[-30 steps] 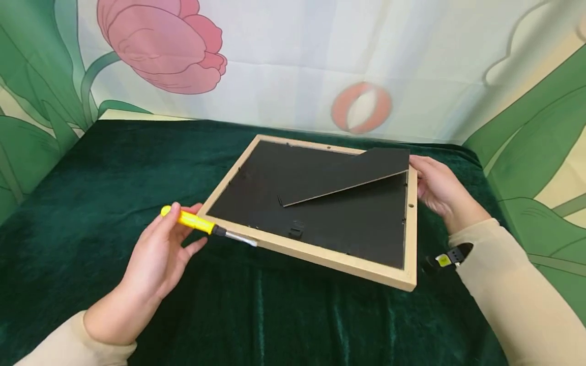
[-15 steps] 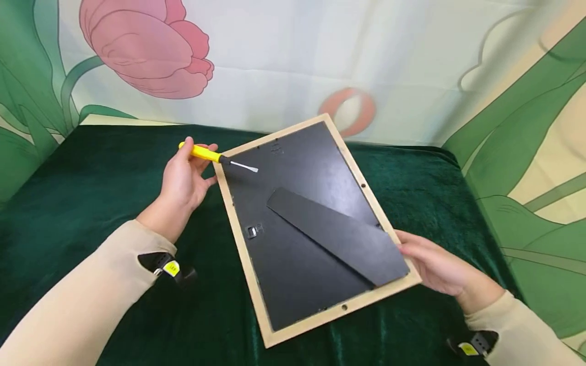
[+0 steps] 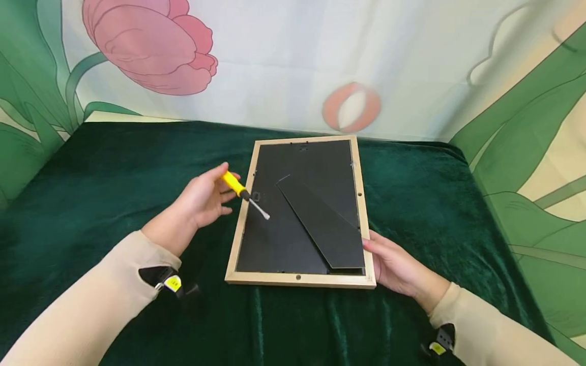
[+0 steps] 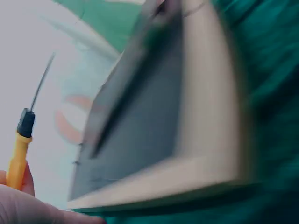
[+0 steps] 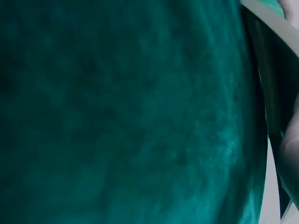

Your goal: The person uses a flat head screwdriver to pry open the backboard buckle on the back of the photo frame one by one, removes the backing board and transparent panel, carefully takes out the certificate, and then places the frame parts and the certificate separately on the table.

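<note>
In the head view a picture frame [image 3: 274,244] with a light wood border shows its black back. Its stand leg [image 3: 320,223] slants down to the lower right corner. My right hand [image 3: 396,264] grips the frame's right edge near that corner, thumb on the wood and the other fingers hidden beneath. My left hand [image 3: 206,195], just off the left edge, pinches the yellow handle of a screwdriver [image 3: 234,184] between thumb and finger. Its metal tip overlaps the black backing in this view. In the left wrist view the screwdriver [image 4: 19,158] points upward beside the blurred frame [image 4: 140,140].
Dark green velvet cloth [image 3: 137,168] covers the table. Behind it hangs a pale curtain [image 3: 284,61] printed with a pink flower and green leaves. Small dark wrist cameras [image 3: 160,277] sit on both sleeves.
The frame has turned from a sideways position to upright lengthwise and come lower. My left hand has come off its edge, still with the screwdriver; my right hand keeps its grip.
</note>
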### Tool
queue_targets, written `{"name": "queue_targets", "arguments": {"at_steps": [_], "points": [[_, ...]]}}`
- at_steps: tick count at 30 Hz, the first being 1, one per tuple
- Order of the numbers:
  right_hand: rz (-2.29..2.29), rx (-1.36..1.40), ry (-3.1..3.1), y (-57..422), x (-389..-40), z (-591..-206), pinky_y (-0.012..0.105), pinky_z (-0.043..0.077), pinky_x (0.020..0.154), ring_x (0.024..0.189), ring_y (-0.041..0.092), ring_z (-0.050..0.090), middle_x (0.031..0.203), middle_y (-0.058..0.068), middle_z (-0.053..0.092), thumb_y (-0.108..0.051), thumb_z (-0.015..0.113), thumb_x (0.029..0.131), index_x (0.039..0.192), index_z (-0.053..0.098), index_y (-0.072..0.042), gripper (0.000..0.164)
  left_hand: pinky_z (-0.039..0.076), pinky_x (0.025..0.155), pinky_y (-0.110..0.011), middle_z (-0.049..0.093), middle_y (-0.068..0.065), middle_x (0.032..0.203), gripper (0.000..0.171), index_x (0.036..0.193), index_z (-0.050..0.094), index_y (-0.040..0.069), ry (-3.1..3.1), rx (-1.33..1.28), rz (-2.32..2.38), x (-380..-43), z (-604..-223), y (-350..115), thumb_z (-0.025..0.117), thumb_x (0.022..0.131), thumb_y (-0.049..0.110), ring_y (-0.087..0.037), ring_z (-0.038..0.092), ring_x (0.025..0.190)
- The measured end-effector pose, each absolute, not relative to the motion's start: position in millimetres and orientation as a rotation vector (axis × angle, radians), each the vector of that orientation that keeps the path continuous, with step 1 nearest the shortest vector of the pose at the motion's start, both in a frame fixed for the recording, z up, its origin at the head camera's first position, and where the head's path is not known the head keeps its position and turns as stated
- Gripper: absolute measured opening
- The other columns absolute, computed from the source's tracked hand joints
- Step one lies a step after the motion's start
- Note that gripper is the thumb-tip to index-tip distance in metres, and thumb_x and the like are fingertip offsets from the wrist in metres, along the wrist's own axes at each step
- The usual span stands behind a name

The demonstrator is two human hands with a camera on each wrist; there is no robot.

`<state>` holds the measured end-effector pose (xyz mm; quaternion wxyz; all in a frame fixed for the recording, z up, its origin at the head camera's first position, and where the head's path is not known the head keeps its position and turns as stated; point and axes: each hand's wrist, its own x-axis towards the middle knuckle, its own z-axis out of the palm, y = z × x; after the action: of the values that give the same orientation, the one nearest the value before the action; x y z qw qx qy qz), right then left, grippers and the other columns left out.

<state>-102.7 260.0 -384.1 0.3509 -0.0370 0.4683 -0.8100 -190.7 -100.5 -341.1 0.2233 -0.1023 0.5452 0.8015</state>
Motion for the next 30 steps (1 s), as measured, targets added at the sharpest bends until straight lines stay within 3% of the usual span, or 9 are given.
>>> {"name": "queue_targets", "arguments": {"at_steps": [6,12,15,18,20,23,30], "points": [[-2.038,-0.048,1.281,252.3,-123.0,-382.0,0.043,0.044,0.092,0.115,0.021,0.054,0.131,0.006,0.053,-0.02,0.035,0.103,0.148,-0.002,-0.007,0.06,0.022,0.104,-0.051,0.042,-0.011,0.126,0.03,0.105,0.045,0.01,1.523,-0.27,2.133,-172.5,-359.4,-101.6,0.034,0.1,0.037,-0.033,0.026,0.13],[-1.557,-0.177,1.927,243.6,-134.4,-385.6,0.044,0.047,0.09,0.111,0.025,0.056,0.135,0.02,0.045,-0.031,0.04,0.101,0.145,0.021,0.001,0.058,0.012,0.108,-0.053,0.038,-0.015,0.135,0.036,0.11,0.049,0.001,1.774,-0.252,2.084,-171.2,-361.8,-105.4,0.036,0.101,0.034,-0.03,0.021,0.133],[-1.298,-0.228,2.19,239.3,-133.2,-385.1,0.042,0.051,0.083,0.102,0.025,0.06,0.125,0.02,0.053,-0.032,0.044,0.099,0.141,0.032,0.002,0.056,0.025,0.106,-0.049,0.045,-0.017,0.128,0.04,0.114,0.053,-0.002,2.099,-0.078,1.927,-168.1,-356.0,-100.4,0.041,0.1,0.033,-0.03,0.037,0.122],[-1.078,-0.268,2.352,236.5,-129.4,-378.2,0.037,0.055,0.071,0.085,0.022,0.064,0.103,0.014,0.062,-0.03,0.046,0.099,0.139,0.038,0.001,0.051,0.044,0.094,-0.041,0.057,-0.016,0.113,0.037,0.115,0.058,-0.002,2.299,0.13,1.783,-162.4,-347.6,-90.1,0.049,0.098,0.03,-0.028,0.053,0.102],[-0.925,-0.301,2.433,235.2,-127.4,-373.3,0.032,0.053,0.063,0.072,0.018,0.062,0.086,0.009,0.062,-0.029,0.045,0.099,0.139,0.037,0.001,0.051,0.05,0.086,-0.037,0.062,-0.015,0.106,0.034,0.115,0.058,-0.002,2.319,0.242,1.734,-157.9,-344.1,-83.7,0.053,0.096,0.026,-0.025,0.058,0.094],[-0.797,-0.325,2.458,233.9,-124.4,-367.4,0.03,0.05,0.059,0.063,0.016,0.057,0.073,0.005,0.058,-0.027,0.043,0.1,0.142,0.031,0.0,0.052,0.052,0.081,-0.034,0.066,-0.013,0.097,0.026,0.112,0.06,-0.001,2.356,0.347,1.674,-151.3,-341.7,-75.7,0.058,0.093,0.018,-0.022,0.063,0.089],[-0.791,-0.334,2.414,232.8,-116.2,-366.0,0.03,0.049,0.06,0.064,0.015,0.056,0.075,0.005,0.058,-0.023,0.042,0.1,0.143,0.026,0.002,0.052,0.052,0.08,-0.032,0.068,-0.009,0.092,0.019,0.105,0.062,0.001,2.396,0.5,1.613,-140.8,-335.1,-65.4,0.063,0.089,0.011,-0.018,0.065,0.085]]}}
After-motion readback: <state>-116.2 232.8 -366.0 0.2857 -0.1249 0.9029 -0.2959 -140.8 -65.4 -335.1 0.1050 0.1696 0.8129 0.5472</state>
